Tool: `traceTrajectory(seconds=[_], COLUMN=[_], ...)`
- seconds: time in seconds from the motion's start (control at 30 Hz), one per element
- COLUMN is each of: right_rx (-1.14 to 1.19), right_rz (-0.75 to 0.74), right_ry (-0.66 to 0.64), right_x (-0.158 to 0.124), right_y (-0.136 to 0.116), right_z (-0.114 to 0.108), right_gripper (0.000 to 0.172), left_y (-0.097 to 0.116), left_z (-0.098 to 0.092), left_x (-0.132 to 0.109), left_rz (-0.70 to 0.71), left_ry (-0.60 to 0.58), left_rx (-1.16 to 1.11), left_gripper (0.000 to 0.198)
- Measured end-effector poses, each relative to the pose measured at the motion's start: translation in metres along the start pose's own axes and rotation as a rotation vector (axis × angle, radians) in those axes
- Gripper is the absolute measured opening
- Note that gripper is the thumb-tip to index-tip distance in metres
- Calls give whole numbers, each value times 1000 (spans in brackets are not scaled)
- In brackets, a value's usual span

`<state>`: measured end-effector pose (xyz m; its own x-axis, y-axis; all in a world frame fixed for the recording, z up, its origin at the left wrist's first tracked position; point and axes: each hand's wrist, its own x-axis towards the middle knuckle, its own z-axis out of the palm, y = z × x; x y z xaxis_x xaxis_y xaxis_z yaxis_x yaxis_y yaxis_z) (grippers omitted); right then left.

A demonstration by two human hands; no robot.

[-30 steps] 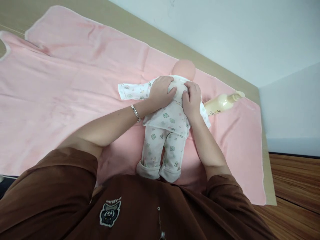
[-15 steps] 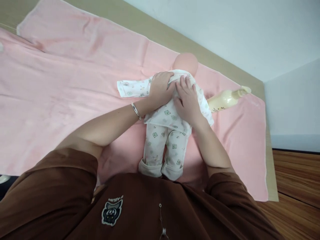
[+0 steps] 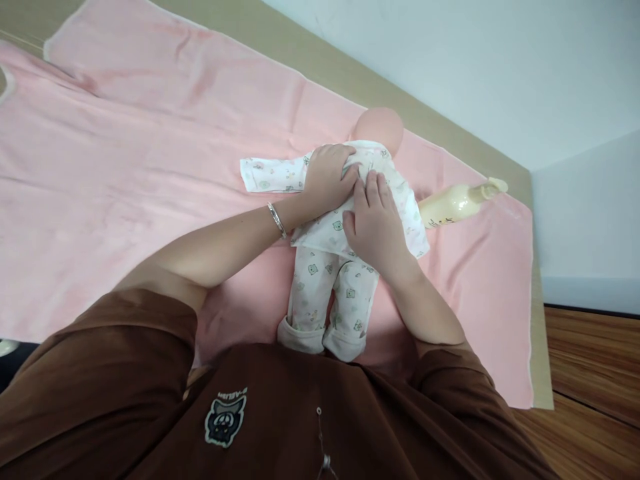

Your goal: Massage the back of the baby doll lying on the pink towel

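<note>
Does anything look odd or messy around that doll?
Slightly: the pink blanket is creased, not smooth, at the picture's upper left, and the doll's outstretched sleeve shows no hand at its end. No spill shows.

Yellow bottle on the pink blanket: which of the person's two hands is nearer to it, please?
Right. The right hand rests on the printed shirt, left of the bottle in the picture, not touching it; the left hand lies on the shirt too, farther left.

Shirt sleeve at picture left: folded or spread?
Spread: the sleeve stretches sideways from the shirt over the pink cloth, its cuff end showing.
</note>
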<state>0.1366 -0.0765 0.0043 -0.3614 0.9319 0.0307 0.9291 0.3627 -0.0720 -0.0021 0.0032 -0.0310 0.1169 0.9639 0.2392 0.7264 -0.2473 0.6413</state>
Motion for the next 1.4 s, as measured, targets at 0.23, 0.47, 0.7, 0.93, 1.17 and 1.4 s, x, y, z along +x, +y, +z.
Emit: traceTrajectory(seconds=[0.23,0.47,0.7,0.93,1.17,1.4], right_rx=[131,-38,42,211,202,175], right_rz=[183,148,-33,165,197,223], right_ry=[19,39,9,87,87,105], right_x=[44,7,14,50,49,50], right_y=[53,5,2,62,63,64], right_z=[11,8,7,21,26,25], right_gripper=[81,76,71,72,73,73], left_y=[-10,-9,-5,-8,-12,17], left_z=[10,8,1,2,13,-5], left_x=[4,4,2,0,5,-16], left_rz=[37,18,-1,50,26,126], left_ry=[19,25,-6,22,60,-13], left_rx=[-63,-95,-34,-34,44,214], left_gripper=[42,46,52,47,54,52])
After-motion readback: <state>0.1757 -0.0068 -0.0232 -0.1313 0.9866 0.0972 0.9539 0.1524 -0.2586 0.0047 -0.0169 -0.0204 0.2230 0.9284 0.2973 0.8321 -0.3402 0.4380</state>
